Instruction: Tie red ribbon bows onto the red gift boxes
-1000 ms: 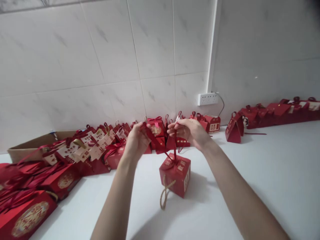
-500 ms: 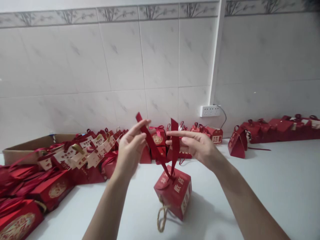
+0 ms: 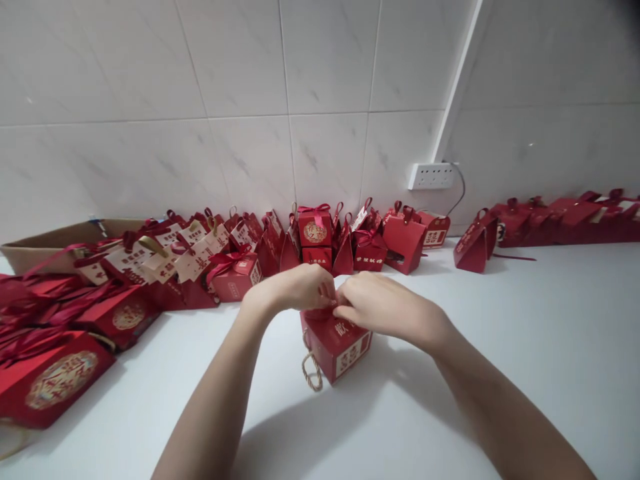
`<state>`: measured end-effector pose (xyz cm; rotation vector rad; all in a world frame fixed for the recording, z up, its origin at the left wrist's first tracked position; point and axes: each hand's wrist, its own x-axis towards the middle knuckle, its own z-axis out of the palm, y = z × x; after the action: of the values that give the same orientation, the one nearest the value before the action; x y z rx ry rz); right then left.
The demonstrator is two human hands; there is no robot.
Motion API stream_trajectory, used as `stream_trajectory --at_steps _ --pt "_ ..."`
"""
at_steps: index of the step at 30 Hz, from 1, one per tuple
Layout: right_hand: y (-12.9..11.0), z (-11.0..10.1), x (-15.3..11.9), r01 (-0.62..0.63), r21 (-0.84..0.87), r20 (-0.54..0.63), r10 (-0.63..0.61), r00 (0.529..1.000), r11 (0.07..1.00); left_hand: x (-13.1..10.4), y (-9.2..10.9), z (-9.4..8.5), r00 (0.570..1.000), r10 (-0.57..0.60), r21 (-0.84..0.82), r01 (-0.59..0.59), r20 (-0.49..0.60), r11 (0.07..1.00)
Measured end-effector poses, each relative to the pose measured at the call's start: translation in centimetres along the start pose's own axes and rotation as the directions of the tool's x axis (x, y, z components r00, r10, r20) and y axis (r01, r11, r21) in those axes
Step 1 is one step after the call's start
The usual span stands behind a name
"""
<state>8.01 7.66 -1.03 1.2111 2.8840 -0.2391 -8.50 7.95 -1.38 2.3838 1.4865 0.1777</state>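
A red gift box [image 3: 345,343] with gold characters and a white label stands on the white table in front of me, turned at an angle. A twisted rope loop [image 3: 313,373] hangs from its near left side. Over the box top, my left hand [image 3: 300,287] and my right hand [image 3: 373,303] meet with bent fingers, pinching the red ribbon [image 3: 327,307] low against the lid. Most of the ribbon is hidden behind the fingers, so its crossing cannot be made out.
Finished-looking red boxes with bows and tags [image 3: 195,250] crowd the left and back, beside a brown carton [image 3: 50,243]. Larger red boxes [image 3: 65,380] lie at the near left. A triangular red box [image 3: 473,243] and a row of others line the right wall, under a power strip [image 3: 433,176].
Both hands have come down from the raised, spread ribbon ends and closed together at the box top. The view has tilted downward.
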Motion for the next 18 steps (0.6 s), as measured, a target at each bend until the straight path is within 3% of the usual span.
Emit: stream_trajectory --at_steps 2,7,15,18 --pt "-0.2 0.9 1.0 0.012 0.005 0.005 -0.012 1.0 1.0 0.9 -0.4 0.8 0.997 -0.022 0.007 0.022 0.074 1.0" --pt "0.4 1.9 2.0 0.013 0.07 -0.008 -0.013 1.0 0.997 1.6 -1.2 1.4 0.995 0.038 -0.077 -0.031 0.091 0.997" --pt "0.7 1.3 2.2 0.063 -0.005 -0.006 -0.063 0.998 0.998 1.4 -1.3 1.1 0.995 0.039 -0.108 -0.03 0.091 0.994" --pt "0.9 0.9 2.5 0.147 -0.001 -0.043 -0.147 0.988 0.989 0.9 -1.7 0.5 0.997 0.019 -0.11 -0.011 0.073 0.994"
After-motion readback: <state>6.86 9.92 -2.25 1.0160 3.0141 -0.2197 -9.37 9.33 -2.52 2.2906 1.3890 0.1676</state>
